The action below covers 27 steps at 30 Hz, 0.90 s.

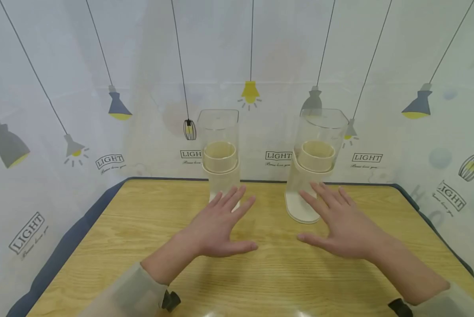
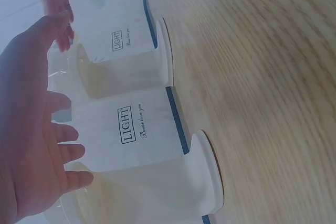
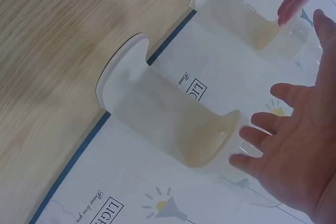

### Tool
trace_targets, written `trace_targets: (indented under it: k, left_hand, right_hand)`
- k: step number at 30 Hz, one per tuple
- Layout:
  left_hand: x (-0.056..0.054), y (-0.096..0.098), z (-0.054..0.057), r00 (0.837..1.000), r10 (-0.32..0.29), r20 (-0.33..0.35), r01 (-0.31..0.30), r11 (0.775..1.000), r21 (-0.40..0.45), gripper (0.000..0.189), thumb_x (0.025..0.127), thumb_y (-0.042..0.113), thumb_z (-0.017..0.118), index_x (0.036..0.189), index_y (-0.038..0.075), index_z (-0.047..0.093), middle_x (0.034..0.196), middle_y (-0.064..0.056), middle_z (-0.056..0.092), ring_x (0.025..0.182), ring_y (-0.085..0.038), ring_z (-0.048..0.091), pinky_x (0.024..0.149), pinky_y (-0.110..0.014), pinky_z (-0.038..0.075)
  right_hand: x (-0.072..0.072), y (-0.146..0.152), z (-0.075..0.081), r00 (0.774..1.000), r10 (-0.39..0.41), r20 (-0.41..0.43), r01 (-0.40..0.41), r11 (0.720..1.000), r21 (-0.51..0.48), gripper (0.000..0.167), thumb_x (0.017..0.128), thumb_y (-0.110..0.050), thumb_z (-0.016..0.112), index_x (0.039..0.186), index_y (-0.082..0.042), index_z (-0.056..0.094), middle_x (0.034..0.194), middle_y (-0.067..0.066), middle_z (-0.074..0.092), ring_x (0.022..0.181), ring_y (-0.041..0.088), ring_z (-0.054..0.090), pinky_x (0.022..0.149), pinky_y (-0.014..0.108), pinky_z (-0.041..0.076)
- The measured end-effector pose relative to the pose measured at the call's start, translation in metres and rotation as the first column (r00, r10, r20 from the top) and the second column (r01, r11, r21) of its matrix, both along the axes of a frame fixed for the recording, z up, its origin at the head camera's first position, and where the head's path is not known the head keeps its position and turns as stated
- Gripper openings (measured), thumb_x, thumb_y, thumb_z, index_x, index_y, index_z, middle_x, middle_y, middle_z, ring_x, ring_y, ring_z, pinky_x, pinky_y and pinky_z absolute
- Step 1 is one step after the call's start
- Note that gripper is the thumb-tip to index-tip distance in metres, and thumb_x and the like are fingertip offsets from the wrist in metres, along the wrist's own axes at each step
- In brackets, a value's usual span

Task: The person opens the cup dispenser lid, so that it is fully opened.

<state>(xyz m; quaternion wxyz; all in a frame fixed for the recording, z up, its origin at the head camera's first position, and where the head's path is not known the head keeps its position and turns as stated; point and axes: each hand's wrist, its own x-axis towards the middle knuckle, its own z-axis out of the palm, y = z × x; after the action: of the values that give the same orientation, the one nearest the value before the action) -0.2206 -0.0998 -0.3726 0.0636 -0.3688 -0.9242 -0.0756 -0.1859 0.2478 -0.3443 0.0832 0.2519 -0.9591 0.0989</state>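
Observation:
Two cream-coloured cylinders with clear plastic upper sleeves stand upright at the back of the table. The left holder [image 1: 221, 164] has a wide round opening, and so does the right holder [image 1: 317, 164], whose rounded base plate [image 1: 302, 213] shows on the wood. My left hand [image 1: 217, 229], fingers spread, is in front of the left holder and overlaps its lower part in the head view. Likewise spread, my right hand [image 1: 343, 226] overlaps the right holder's lower body. Neither hand holds anything. In the right wrist view, the right fingers [image 3: 257, 137] appear beside the holder's clear sleeve.
A wooden table [image 1: 268, 281] with a dark blue edge lies under both hands. White cloth [image 1: 149, 57] printed with hanging lamps and the word LIGHT surrounds it on the back and both sides. Dark straps [image 1: 170, 301] show at the sleeve cuffs.

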Motion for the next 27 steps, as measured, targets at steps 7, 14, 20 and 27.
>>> trace_targets:
  k: [7,14,20,27]
  left_hand:
    - [-0.004,0.004,-0.001,0.999,-0.032,-0.038,0.035,0.996,0.083,0.093,0.101,0.069,0.065,0.172,0.016,0.037,0.175,-0.021,0.037,0.153,-0.043,0.051,0.12,-0.06,0.05]
    - [-0.011,0.01,-0.001,0.998,-0.058,0.011,0.054,0.974,0.221,0.08,0.105,0.056,0.068,0.17,0.016,0.042,0.16,-0.014,0.053,0.116,-0.026,0.072,0.087,-0.044,0.064]
    - [-0.018,0.015,0.002,0.996,-0.075,0.054,0.053,0.945,0.324,0.075,0.106,0.049,0.069,0.167,0.013,0.046,0.155,-0.012,0.055,0.099,-0.019,0.069,0.084,-0.039,0.062]
    - [-0.029,0.025,0.006,0.994,-0.097,0.058,0.068,0.925,0.373,0.074,0.107,0.047,0.07,0.167,0.012,0.046,0.153,-0.012,0.055,0.125,-0.023,0.068,0.088,-0.04,0.063]
  right_hand:
    - [-0.002,0.007,0.007,0.994,-0.07,-0.078,0.061,0.991,-0.119,0.076,0.1,-0.057,0.076,0.161,-0.018,0.052,0.143,0.011,0.061,0.109,0.03,0.074,0.067,0.043,0.061]
    - [-0.01,0.017,0.016,0.93,-0.056,-0.363,-0.041,0.966,-0.255,0.057,0.09,-0.022,0.088,0.143,-0.01,0.068,0.116,0.008,0.067,0.093,0.023,0.069,0.059,0.032,0.054]
    - [-0.022,0.028,0.035,0.865,-0.138,-0.483,-0.025,0.948,-0.317,0.055,0.088,-0.02,0.084,0.139,-0.006,0.069,0.123,0.019,0.066,0.093,0.034,0.07,0.067,0.048,0.056]
    - [-0.04,0.028,0.065,0.866,-0.246,-0.436,0.029,0.894,-0.448,0.057,0.091,-0.021,0.082,0.142,-0.001,0.065,0.136,0.03,0.053,0.111,0.041,0.059,0.086,0.048,0.045]
